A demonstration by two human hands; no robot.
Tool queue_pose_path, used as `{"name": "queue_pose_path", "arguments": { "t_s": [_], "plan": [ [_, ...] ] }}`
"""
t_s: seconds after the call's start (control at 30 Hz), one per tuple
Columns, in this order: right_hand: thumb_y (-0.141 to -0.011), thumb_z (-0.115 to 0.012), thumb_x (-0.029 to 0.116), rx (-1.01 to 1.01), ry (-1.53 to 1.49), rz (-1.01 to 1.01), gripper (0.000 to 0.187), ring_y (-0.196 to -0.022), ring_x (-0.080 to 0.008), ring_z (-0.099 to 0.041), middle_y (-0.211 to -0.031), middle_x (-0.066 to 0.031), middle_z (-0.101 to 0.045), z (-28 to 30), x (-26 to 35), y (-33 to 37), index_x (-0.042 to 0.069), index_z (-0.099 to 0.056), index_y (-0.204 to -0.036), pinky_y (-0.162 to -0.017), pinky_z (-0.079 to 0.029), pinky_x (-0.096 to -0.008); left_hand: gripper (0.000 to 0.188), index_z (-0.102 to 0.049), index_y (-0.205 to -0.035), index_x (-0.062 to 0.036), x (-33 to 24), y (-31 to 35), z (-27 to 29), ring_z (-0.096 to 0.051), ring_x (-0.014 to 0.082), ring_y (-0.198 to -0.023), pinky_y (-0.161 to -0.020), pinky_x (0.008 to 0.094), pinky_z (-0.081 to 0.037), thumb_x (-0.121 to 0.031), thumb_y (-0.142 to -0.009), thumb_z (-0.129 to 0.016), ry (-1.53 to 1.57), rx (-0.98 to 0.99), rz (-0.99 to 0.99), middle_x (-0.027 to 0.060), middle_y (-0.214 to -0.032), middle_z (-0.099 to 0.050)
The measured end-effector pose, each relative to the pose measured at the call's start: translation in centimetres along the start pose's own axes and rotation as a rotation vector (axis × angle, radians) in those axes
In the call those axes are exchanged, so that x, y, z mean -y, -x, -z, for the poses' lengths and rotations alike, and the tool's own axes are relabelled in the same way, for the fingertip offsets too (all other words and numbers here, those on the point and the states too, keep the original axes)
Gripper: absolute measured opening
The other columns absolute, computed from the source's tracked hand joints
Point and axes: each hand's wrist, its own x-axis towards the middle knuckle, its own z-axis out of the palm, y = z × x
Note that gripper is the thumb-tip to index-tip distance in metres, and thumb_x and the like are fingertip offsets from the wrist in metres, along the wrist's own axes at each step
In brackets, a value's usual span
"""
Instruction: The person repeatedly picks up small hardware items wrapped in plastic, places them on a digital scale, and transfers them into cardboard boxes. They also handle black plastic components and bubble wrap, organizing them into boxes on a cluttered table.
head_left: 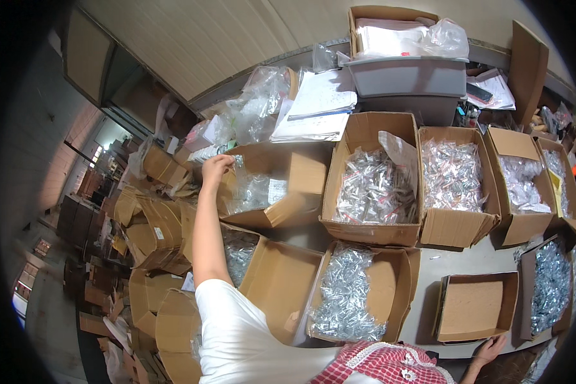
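Observation:
My left hand (217,169) is stretched out to the left edge of a cardboard box (306,171). Its fingers are pinched on the top of a clear plastic bag (239,171), which hangs down inside that box. More clear bags (257,191) and a white label (276,191) lie in there. Low on the right, my right hand (490,350) has its fingers curled at the near right corner of a shallow cardboard tray (478,301), whose brown bottom shows. Part of that hand's grip is hidden.
Behind stand open boxes of small bagged metal parts (372,189), (453,173). Nearer, a box of loose shiny metal parts (344,297) sits beside another cardboard box (281,281). Blue-grey parts (549,285) lie far right. Papers (320,96) and a grey bin (408,78) are at the back.

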Motion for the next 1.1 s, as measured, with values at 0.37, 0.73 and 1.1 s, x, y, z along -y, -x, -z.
{"name": "queue_pose_path", "arguments": {
  "t_s": [0.37,0.73,1.1],
  "plan": [
    [-0.079,-0.049,0.005,-0.188,-0.191,0.077,0.018,-0.092,-0.0437,-0.05,-0.096,-0.0217,-0.048,2.3,6.1,0.2,-0.003,-0.049,-0.095,-0.081,-0.041,-0.0506,0.018,-0.053,-0.078,-0.0121,-14.7,6.4,-12.8,-0.042,0.0084,-0.058,-0.053,0.0268,-0.038,-0.017,-0.094,-0.059,1.194,0.84,0.191,-0.0053,-0.066,-0.042],
    [-0.074,-0.046,0.002,-0.287,-0.252,0.129,0.011,-0.081,-0.0374,-0.048,-0.086,-0.0163,-0.043,5.1,10.4,0.0,0.0,-0.044,-0.085,-0.073,-0.04,-0.0458,0.042,-0.075,-0.087,0.0036,-10.2,7.5,-42.5,-0.071,0.0396,-0.086,-0.079,0.0476,-0.055,-0.033,-0.068,-0.079,-0.867,0.734,-0.441,0.0255,-0.09,-0.072],
    [-0.073,-0.045,0.003,-0.297,-0.311,0.055,0.015,-0.085,-0.0382,-0.048,-0.089,-0.0167,-0.046,5.7,11.6,0.0,0.001,-0.047,-0.087,-0.076,-0.041,-0.0463,0.028,-0.072,-0.093,-0.0053,-15.1,5.9,-32.3,-0.066,0.0339,-0.09,-0.081,0.0419,-0.053,-0.03,-0.081,-0.073,-0.69,0.467,-0.721,0.0158,-0.096,-0.07]
  ]
}}
